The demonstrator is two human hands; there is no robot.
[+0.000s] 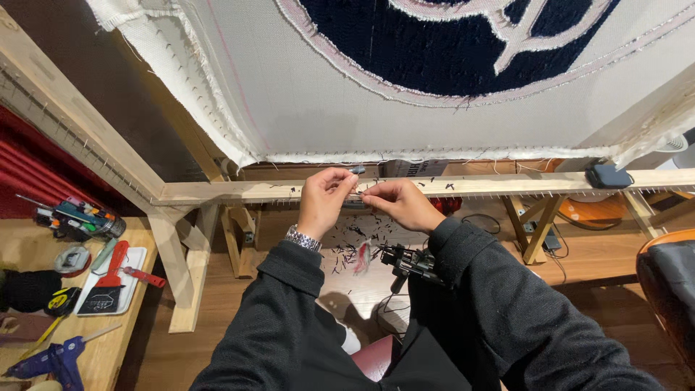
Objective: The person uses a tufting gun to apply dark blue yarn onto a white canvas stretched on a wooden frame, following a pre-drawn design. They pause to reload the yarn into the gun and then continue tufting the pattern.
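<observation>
Fingers of our left hand (323,197) and right hand (397,201) pinch a small dark-tipped tool (357,171) and thin yarn (369,190) at the frame's lower rail (239,191) — threading, we judge — steady feeding comes next.

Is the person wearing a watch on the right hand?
No, the silver watch sits on the left hand's wrist, while the right hand's wrist shows only a black sleeve.

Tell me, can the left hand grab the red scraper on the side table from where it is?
Probably not without moving. The left hand is up at the wooden frame bar, pinching something small, while the red scraper lies on a tray on the side table, well off to the left. Nothing blocks the way, though.
</observation>
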